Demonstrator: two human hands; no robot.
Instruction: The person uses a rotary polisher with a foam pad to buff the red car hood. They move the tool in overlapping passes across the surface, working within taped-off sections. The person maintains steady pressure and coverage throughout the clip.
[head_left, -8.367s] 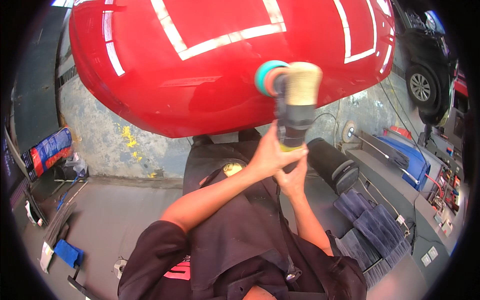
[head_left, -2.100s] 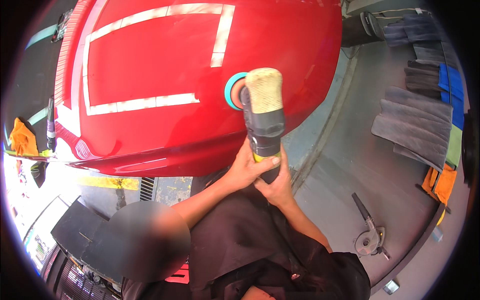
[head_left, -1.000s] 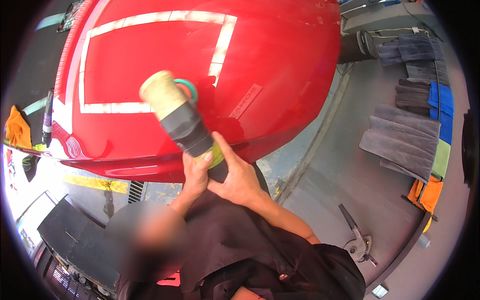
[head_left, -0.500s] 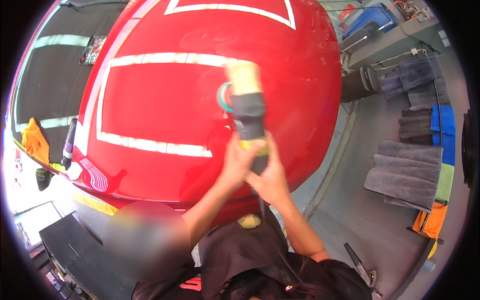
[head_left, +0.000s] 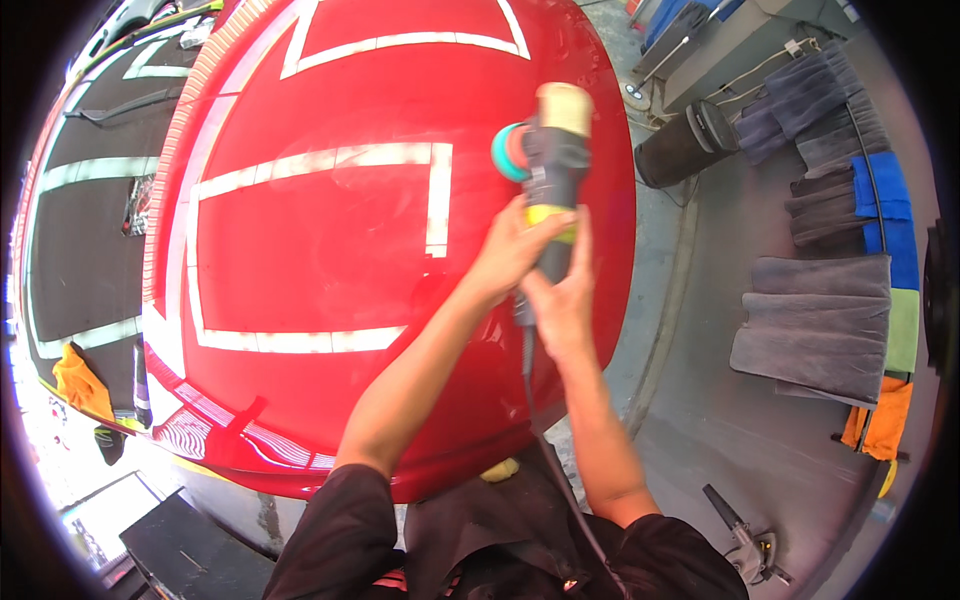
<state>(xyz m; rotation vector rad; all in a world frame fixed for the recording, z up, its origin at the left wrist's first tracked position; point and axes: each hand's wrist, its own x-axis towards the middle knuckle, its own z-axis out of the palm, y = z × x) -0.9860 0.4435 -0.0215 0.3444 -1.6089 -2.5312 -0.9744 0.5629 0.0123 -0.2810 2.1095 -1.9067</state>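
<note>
A handheld polishing machine (head_left: 557, 170) with a dark grey body, a yellow band and a pale tan head cover is held out over the glossy red car panel (head_left: 330, 250). Its round teal-and-orange pad (head_left: 512, 152) shows on the left side of the head, above the panel's right part; I cannot tell whether it touches the paint. My left hand (head_left: 512, 248) is wrapped round the machine's body by the yellow band. Just behind it, my right hand (head_left: 565, 305) grips the rear handle. From the handle a dark cord (head_left: 548, 440) runs down past my apron.
Dark car glass (head_left: 85, 240) lies left, with an orange cloth (head_left: 82, 382) and a dark bottle (head_left: 141, 385). Grey towels (head_left: 815, 325) hang along the right wall beside a black cylindrical bin (head_left: 685, 145). A black blower-like tool (head_left: 745, 540) lies lower right; a black box (head_left: 195, 550) stands lower left.
My hands have carried the polishing machine rightward and farther out, toward the panel's right edge. The view has shifted, so the panel sits farther left. Both hands keep their grip.
</note>
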